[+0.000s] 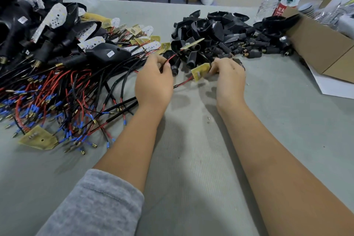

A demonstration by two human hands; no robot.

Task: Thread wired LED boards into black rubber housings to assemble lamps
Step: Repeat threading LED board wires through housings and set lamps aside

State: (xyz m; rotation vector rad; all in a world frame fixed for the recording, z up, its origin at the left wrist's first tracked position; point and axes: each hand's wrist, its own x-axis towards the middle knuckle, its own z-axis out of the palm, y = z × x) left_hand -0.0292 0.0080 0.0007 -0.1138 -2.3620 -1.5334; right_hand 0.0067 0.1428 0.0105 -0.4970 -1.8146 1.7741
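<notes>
Yellow LED board (200, 72) pinched by right hand (229, 74), left hand (153, 80) fingers pinched its red wire (170, 59) to feed housing (175, 65)

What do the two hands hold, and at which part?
Left hand pinches the red wire; right hand holds the yellow LED board by its right edge.
</notes>
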